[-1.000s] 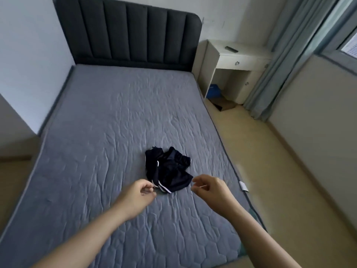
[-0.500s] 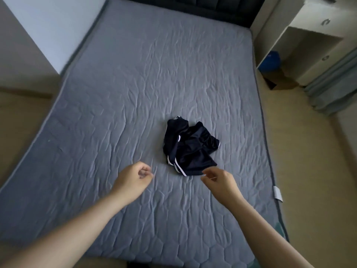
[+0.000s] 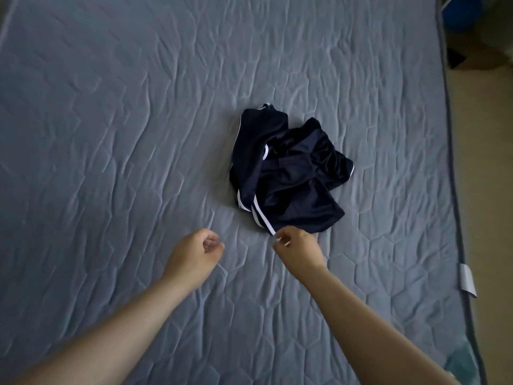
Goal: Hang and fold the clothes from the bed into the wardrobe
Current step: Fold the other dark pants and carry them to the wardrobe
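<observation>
**Reaching for the crumpled shorts**

Shows navy shorts with white side stripes bunched in a heap on the grey quilted mattress, just beyond the fingertips of the right hand. Puts that hand's curled fingers right at the heap's nearest corner, against the end of a white stripe. Cannot tell whether a pinch of hem is already taken or the cloth is merely touched. Finds the left hand off to the left of those fingers, apart from the cloth and over bare quilting. Curls into a loose fist there, thumb against forefinger, with nothing visibly held.

Reads as the pick-up step for a folding item: nothing spread, nothing folded, no wardrobe in view. Calls next for a firm pinch on the near hem with the right fingers and a matching grip by the left farther along the same edge. Then needs a lift and shake to open the heap out flat. Looks like slick fabric, likely to slide out of a shallow pinch.

Farther out from the fingers, to the right: a white tag on the mattress edge, tan floor beyond it, and something blue in the far corner, too cropped to name.
</observation>
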